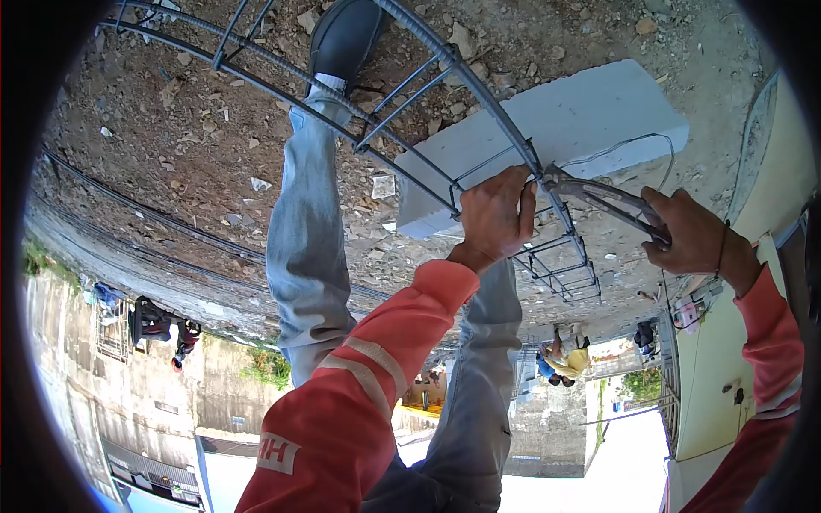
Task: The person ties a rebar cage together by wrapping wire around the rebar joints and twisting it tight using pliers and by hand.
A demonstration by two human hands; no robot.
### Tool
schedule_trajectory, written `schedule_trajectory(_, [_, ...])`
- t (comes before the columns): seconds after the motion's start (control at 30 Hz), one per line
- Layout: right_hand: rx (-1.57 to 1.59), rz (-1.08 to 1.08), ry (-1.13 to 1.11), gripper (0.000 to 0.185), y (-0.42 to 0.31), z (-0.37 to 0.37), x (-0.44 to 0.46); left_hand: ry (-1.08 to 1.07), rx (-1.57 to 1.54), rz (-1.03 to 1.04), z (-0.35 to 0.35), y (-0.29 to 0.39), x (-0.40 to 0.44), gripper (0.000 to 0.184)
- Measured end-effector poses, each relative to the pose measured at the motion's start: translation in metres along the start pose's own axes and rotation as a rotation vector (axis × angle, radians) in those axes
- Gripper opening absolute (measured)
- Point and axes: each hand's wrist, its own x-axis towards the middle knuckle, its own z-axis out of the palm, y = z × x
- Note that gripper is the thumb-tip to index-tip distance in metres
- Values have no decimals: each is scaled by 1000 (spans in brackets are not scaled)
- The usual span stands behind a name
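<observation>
A rebar cage (489,101) of ribbed bars and square stirrups runs across the upper view. My left hand (499,212), in a red sleeve, is closed around the cage beside a stirrup corner. My right hand (697,232) is closed on the handles of steel pincers (609,197). The pincers' jaws meet the bar just right of my left fingers. From near the jaws, a thin tie wire (672,147) loops out to the right. Behind the cage lies a pale grey block (590,107), partly covered by the bars and my left hand.
The view is upside down, with sky at the bottom. My legs in jeans (310,214) and a dark shoe (346,38) stand by the cage on rubble-strewn ground (197,128). Long bars (162,219) lie at left. Other people (564,355) are farther off, near walls.
</observation>
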Motion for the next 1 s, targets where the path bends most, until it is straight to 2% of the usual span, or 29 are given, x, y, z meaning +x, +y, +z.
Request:
schedule_trajectory(0.07, [783,462,-390,37,-13,-8,8,-6,21,-8,1,1,-4,14])
schedule_trajectory(0.1, [780,464,-386,37,-12,-12,9,-35,20,-25,1,0,-5,14])
schedule_trajectory(0.17, [1213,669,-568,39,-9,-19,13,-56,21,-26,-1,0,-1,15])
schedule_trajectory(0.23, [1162,592,-579,39,2,-1,5,-29,-23,-44,-2,3,0,8])
schedule_trajectory(0.3, [1657,800,-470,46,-1,9,-5,40,-46,-20,-3,6,1,8])
schedule_trajectory(0.33, [1495,751,-446,59,-1,11,-10,107,-69,4,-3,8,1,8])
schedule_trajectory(0.37, [1491,753,-444,59,-2,10,-12,111,-72,5,-7,10,-2,8])
schedule_trajectory(0.43, [1626,578,-402,60,-3,7,-18,256,-40,71,-18,17,-15,11])
schedule_trajectory(0.47, [1633,571,-398,60,-5,7,-20,58,-110,-5,-24,23,-28,19])
schedule_trajectory(0.53, [1521,398,-364,60,-8,7,-21,-451,-461,-507,-28,61,-26,34])
schedule_trajectory(0.6, [1482,339,-408,61,1,8,-19,-394,-903,-896,11,72,-27,50])
schedule_trajectory(0.63, [1437,294,-449,62,5,8,-18,-395,-892,-883,26,81,-22,50])
schedule_trajectory(0.67, [1434,282,-433,62,6,8,-17,-259,-1165,-984,40,88,-15,55])
schedule_trajectory(0.7, [1488,366,-431,62,6,9,-17,-113,-1439,-1082,49,92,-9,59])
schedule_trajectory(0.73, [1543,457,-438,63,5,11,-19,-115,-1434,-1082,52,95,-1,59])
schedule_trajectory(0.8, [1656,512,-470,61,7,9,-17,180,-1817,-1026,62,97,17,50])
schedule_trajectory(0.83, [1763,568,-503,60,7,6,-15,183,-1819,-1020,67,94,23,50])
schedule_trajectory(0.9, [1719,545,-496,59,8,5,-15,364,-2107,-909,73,88,31,32])
schedule_trajectory(0.93, [1688,528,-490,58,9,5,-15,312,-2170,-851,74,85,29,21])
schedule_trajectory(0.97, [1693,524,-491,58,7,8,-18,312,-2164,-854,76,81,27,21])
schedule_trajectory(1.0, [1569,519,-361,57,4,11,-21,320,-2149,-833,76,79,26,24])
